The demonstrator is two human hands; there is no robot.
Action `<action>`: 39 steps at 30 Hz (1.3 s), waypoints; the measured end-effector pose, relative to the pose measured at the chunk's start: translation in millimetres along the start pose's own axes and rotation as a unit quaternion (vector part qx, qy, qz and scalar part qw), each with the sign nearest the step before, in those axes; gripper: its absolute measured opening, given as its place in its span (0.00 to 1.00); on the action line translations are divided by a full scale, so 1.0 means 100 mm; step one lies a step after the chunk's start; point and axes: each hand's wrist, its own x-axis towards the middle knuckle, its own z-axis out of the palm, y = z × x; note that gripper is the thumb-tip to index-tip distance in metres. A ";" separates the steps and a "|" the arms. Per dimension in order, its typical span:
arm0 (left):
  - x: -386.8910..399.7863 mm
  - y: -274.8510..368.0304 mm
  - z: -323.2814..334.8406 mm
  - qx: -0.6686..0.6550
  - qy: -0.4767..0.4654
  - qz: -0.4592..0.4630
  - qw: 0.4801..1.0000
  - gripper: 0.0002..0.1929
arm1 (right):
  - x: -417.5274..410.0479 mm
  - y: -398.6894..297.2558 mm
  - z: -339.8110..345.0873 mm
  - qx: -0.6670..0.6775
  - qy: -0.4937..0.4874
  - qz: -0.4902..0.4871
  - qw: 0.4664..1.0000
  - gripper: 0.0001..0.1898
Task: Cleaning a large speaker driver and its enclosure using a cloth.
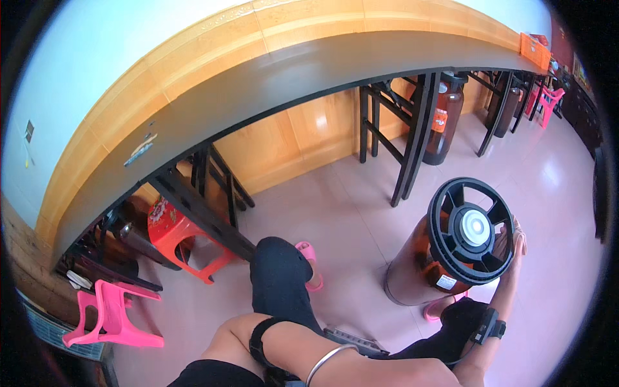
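A brown translucent plastic keg (411, 271) stands on the floor before me, to the right. It has a black ring handle (437, 242) on top and a white round cap (476, 227) at its centre. My right hand (517, 252) is at the keg's far right side, partly hidden behind the ring, with a pinkish cloth (520, 236) in it against the keg. A small white label (446, 282) sits on the keg's shoulder. My left hand (406, 371) lies low across my lap at the bottom edge; its fingers are hidden. A silver bangle (325, 360) circles that wrist.
A long dark table (290, 80) runs along the wall on black legs (411, 145). Under it stand a red stool (186, 232) and another brown keg (447, 118). A pink plastic stool (113, 314) lies tipped at the left. An orange basket (534, 51) rests on the table's far end.
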 end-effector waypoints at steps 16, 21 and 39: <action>-0.06 -0.13 -0.23 -0.115 -0.082 -0.035 0.989 0.13 | 0.02 0.05 -0.07 -0.026 -0.026 -0.034 0.999 0.29; -0.02 -0.02 -0.08 -0.094 0.061 -0.122 0.986 0.15 | 0.00 0.03 -0.01 -0.003 0.022 0.004 1.000 0.31; -0.79 -0.75 -2.12 0.391 0.345 -0.480 0.706 0.21 | -0.29 -0.40 0.67 -0.105 -0.078 -0.022 0.991 0.28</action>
